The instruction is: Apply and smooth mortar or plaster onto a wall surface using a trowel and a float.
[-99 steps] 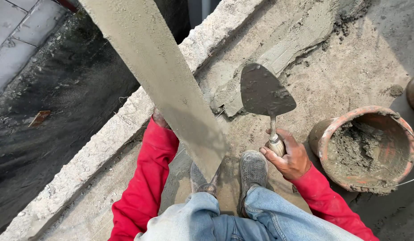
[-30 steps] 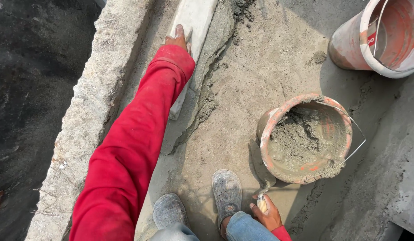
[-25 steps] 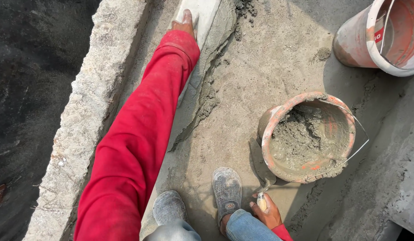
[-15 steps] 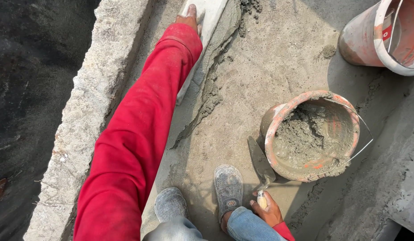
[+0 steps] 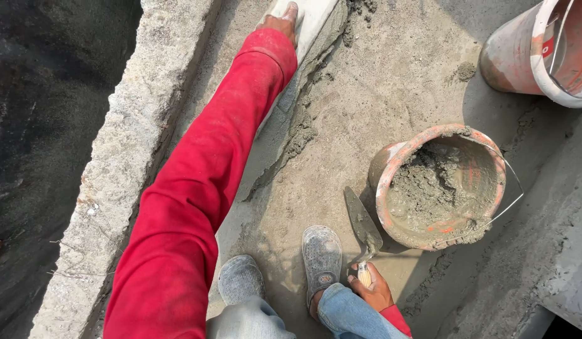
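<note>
Head view, right hand (image 5: 374, 290) grip closed around trowel (image 5: 362, 225) handle, left hand (image 5: 282, 20) apparently flat on pale plank (image 5: 316, 19)

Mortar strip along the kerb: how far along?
Done: a ridge of mortar lies beside the straightedge board along the concrete kerb. In hand: left hand presses the board flat; right hand grips the trowel, blade bare. Left: the bucket holds plenty of mortar, and the ridge looks rough, untrowelled.

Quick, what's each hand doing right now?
Left hand: flat on the long board, not gripping.
Right hand: closed around the trowel handle.
</note>
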